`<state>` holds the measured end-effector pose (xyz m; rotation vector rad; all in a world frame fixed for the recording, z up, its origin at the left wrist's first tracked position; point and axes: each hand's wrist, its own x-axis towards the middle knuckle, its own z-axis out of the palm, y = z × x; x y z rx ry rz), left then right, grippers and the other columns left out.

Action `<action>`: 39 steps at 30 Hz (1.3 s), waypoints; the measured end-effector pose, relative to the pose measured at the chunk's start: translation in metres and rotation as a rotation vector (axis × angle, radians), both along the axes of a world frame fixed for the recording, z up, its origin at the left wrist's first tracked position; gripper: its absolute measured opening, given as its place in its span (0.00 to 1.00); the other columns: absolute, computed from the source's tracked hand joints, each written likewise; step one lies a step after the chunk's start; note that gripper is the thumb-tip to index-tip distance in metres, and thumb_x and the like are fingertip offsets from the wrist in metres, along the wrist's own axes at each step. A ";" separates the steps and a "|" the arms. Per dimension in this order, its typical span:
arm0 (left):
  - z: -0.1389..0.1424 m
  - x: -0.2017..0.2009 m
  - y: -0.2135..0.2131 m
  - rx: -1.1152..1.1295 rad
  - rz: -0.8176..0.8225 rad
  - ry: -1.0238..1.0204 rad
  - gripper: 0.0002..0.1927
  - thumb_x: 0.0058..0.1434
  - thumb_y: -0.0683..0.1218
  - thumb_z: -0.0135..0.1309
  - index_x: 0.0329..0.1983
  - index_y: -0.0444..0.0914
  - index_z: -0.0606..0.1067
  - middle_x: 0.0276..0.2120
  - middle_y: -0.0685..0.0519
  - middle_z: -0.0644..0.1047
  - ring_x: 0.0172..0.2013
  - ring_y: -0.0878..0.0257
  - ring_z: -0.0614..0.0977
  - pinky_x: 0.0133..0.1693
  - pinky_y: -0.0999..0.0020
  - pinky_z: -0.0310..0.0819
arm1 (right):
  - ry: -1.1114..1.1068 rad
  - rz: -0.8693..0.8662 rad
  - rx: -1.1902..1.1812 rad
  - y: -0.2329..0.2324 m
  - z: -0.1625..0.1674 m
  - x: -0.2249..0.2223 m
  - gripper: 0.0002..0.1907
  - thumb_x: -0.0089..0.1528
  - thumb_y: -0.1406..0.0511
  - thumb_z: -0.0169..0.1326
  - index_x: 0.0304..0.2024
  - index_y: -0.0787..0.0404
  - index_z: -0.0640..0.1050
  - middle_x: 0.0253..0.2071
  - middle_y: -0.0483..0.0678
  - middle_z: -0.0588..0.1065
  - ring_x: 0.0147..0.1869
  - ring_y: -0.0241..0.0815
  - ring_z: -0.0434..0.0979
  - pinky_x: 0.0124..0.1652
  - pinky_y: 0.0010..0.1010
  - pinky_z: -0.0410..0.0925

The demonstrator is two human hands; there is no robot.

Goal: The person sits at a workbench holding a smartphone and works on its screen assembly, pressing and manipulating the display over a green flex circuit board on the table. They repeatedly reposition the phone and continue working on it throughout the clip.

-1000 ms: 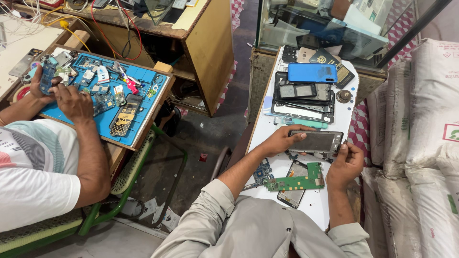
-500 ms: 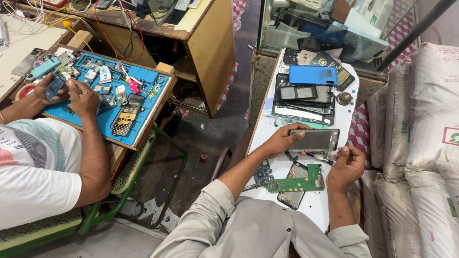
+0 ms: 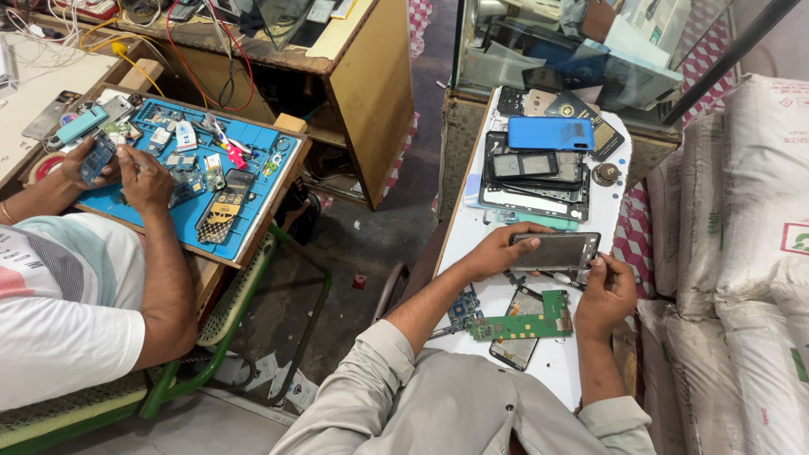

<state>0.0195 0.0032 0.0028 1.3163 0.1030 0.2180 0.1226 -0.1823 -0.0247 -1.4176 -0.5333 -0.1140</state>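
My left hand [image 3: 497,253] grips the left end of a dark phone frame [image 3: 558,250], held flat above the white bench top [image 3: 472,227]. The curled fingers of my right hand [image 3: 603,291] pinch the frame's lower right corner. Whether they also hold a thin tool I cannot tell. Just below the frame lie a green circuit board [image 3: 522,323], a small blue board [image 3: 463,308] and a dark phone screen [image 3: 516,347].
Stacked phone frames [image 3: 533,179] and a blue phone cover [image 3: 549,133] lie farther up the bench. White sacks [image 3: 750,253] stand at the right. At the left, a co-worker's hands [image 3: 126,173] hold a small phone over a blue work mat [image 3: 253,181] of parts.
The co-worker's hands drew in toward the mat's left edge, holding a small phone. My right hand shifted slightly along the frame's right end; my left hand kept its grip.
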 end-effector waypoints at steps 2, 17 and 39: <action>0.001 -0.001 -0.001 0.006 -0.004 -0.016 0.23 0.73 0.52 0.48 0.66 0.36 0.70 0.55 0.43 0.77 0.49 0.56 0.83 0.46 0.62 0.87 | -0.173 -0.018 -0.092 -0.002 0.005 -0.003 0.05 0.73 0.71 0.57 0.50 0.68 0.78 0.46 0.46 0.74 0.43 0.31 0.72 0.43 0.22 0.69; -0.009 0.001 -0.001 0.218 0.010 0.006 0.23 0.72 0.54 0.51 0.65 0.37 0.74 0.54 0.46 0.80 0.52 0.59 0.82 0.53 0.62 0.82 | -0.523 -0.134 -0.335 0.000 0.025 -0.017 0.11 0.64 0.77 0.64 0.48 0.64 0.83 0.44 0.51 0.75 0.48 0.44 0.76 0.48 0.31 0.72; -0.010 0.000 0.000 0.241 0.018 0.064 0.25 0.70 0.57 0.50 0.65 0.42 0.74 0.54 0.48 0.81 0.53 0.59 0.82 0.56 0.60 0.79 | -0.654 -0.130 -0.379 0.001 0.022 -0.018 0.11 0.61 0.76 0.66 0.45 0.63 0.83 0.39 0.49 0.74 0.44 0.43 0.74 0.44 0.33 0.68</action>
